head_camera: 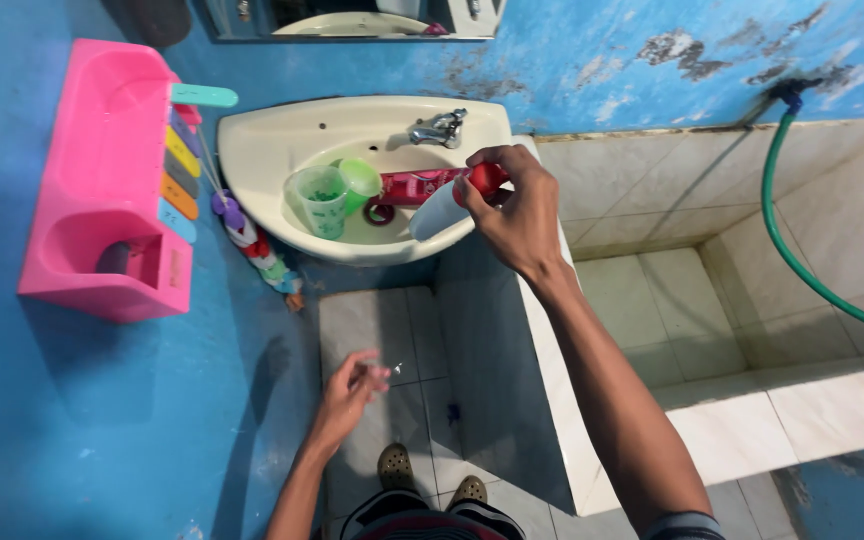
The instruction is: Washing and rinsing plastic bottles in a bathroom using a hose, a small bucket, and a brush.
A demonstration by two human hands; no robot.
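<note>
My right hand (517, 215) is raised over the right side of a cream wall sink (252, 150) and grips a red-and-white tube (447, 200) by its red end. The tube slants down into the basin. My left hand (352, 390) hangs low over the tiled floor with its fingers loosely curled; something tiny and white shows at its fingertips. Inside the basin stand a clear green cup (320, 200) and a lighter green cup (359, 180), and a red package (412, 185) lies beside them. A chrome tap (439, 128) sits at the back of the sink.
A pink plastic wall rack (102, 180) with several coloured toothbrush handles hangs at the left. A tiled water basin (712, 300) fills the right, with a green hose (792, 240) running along it. A mirror (352, 18) hangs above. My sandalled feet (432, 475) stand on grey tiles.
</note>
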